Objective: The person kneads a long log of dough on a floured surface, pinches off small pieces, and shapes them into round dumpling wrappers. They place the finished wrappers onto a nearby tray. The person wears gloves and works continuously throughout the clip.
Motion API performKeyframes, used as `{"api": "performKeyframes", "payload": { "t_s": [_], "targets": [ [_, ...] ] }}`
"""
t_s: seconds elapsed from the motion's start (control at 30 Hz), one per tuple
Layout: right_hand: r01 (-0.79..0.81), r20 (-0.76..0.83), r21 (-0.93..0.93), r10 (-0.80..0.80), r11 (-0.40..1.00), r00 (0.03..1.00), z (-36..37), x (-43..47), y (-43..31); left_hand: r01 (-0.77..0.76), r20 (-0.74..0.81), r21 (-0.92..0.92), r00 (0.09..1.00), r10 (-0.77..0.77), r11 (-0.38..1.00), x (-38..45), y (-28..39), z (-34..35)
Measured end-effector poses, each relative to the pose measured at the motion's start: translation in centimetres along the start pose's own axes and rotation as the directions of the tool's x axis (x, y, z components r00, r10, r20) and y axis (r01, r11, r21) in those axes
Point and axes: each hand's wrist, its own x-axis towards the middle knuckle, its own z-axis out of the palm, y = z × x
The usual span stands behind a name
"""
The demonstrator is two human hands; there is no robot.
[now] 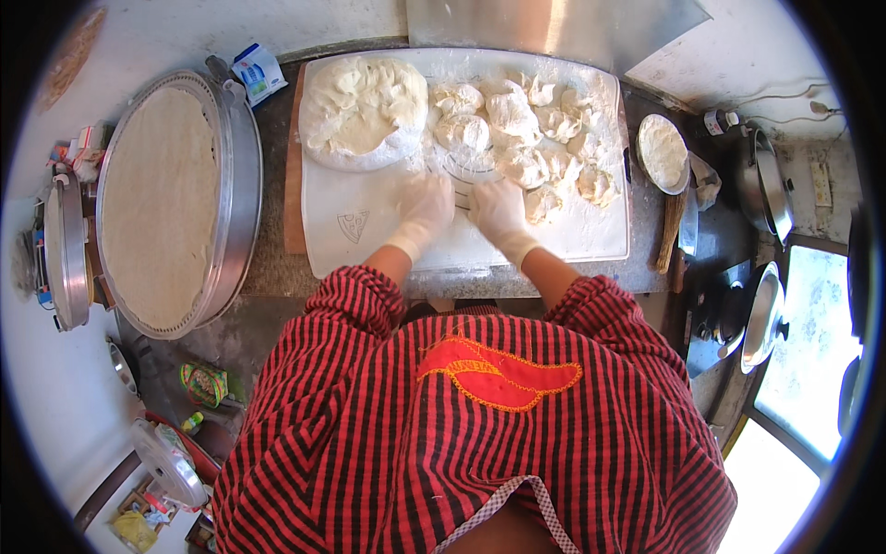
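My left hand [427, 201] and my right hand [497, 206], both in thin pale gloves, are side by side over a floured white kneading mat [387, 242]. Their fingers curl down and inward, so whatever lies beneath them is hidden. A narrow gap between them shows printed lines on the mat. Beyond my left hand sits a large dough mass [365, 114], hollowed on its near side. Several torn, flour-dusted dough lumps [513, 114] lie ahead and to the right. One of them, a near dough lump [543, 203], is just beside my right hand.
A large round metal steamer [239, 187] lined with pale cloth [163, 208] stands left. A blue-and-white packet [258, 74] is behind it. Right of the mat are a bowl of flour [662, 154], a straw brush [671, 232] and a metal pot [761, 180].
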Motion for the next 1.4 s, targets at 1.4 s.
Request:
{"api": "performKeyframes", "payload": {
  "t_s": [1.4],
  "targets": [
    [0.004, -0.187, 0.173, 0.029, 0.985, 0.982, 2.9, 3.3, 1.4, -0.087, -0.247, -0.009, 0.965, 0.082, 0.996, 3.7, -1.3, 3.2]
  ]
}}
